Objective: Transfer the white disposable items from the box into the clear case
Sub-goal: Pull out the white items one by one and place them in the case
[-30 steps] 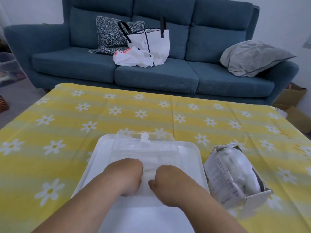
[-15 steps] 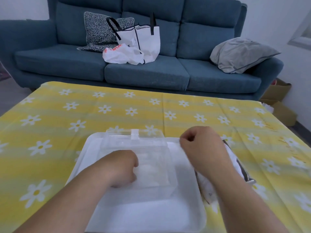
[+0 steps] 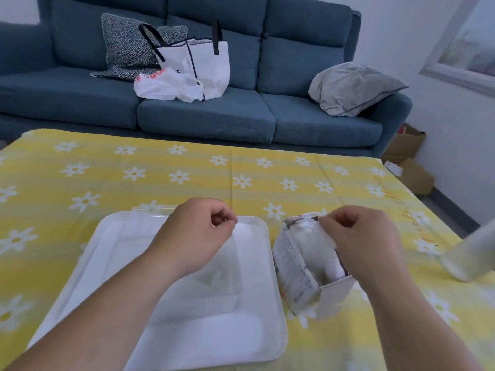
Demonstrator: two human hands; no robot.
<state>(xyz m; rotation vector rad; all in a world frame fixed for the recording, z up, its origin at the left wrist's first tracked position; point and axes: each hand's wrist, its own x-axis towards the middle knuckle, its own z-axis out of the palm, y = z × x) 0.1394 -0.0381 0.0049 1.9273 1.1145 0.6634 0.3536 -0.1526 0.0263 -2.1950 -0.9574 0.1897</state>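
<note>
A torn-open cardboard box (image 3: 292, 266) lies on the yellow daisy tablecloth, right of a white tray (image 3: 112, 242). White disposable items (image 3: 316, 242) fill the box. My right hand (image 3: 361, 242) is at the box's open top, its fingertips pinched on the white items there. The clear case (image 3: 225, 274) stands on the tray, largely hidden behind my left arm. My left hand (image 3: 198, 236) hovers above the case with fingers curled, and I see nothing in it.
A blurred translucent object (image 3: 468, 255) juts in at the right edge. Beyond the table stands a blue sofa (image 3: 206, 113) with a white tote bag (image 3: 203, 62), a plastic bag and cushions. Cardboard boxes (image 3: 409, 167) sit on the floor at the right.
My right hand left the clear case and moved right to the box's opening. My left hand rose out of the case and now hovers above it. The view swung right.
</note>
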